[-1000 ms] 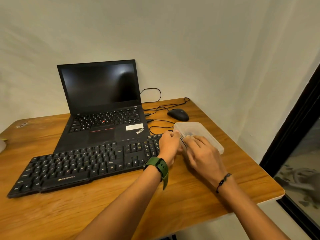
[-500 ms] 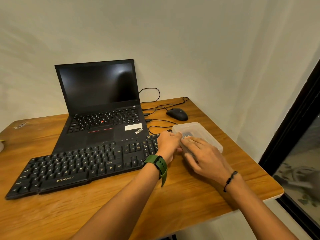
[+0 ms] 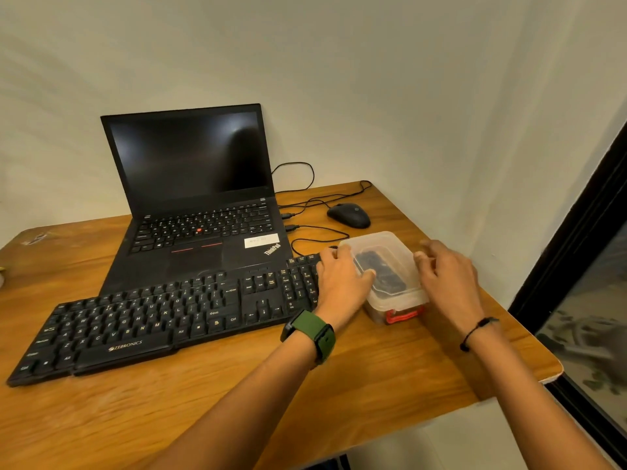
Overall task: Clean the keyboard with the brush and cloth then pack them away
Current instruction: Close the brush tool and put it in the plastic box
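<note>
Wooden desk (image 3: pixel 373 385) in pale-walled corner, laptop (image 3: pixel 196 198), keyboard (image 3: pixel 163 320), mouse (image 3: pixel 348 215)

Wooden desk (image 3: pixel 390 385) in a plain white-walled corner (image 3: pixel 407 96).

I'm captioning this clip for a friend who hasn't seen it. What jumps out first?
Two hands frame a clear plastic box at the right of a wooden desk: the left hand rests on it, the right hand hovers beside it. A black keyboard lies left of it, before an open, dark laptop.
</note>
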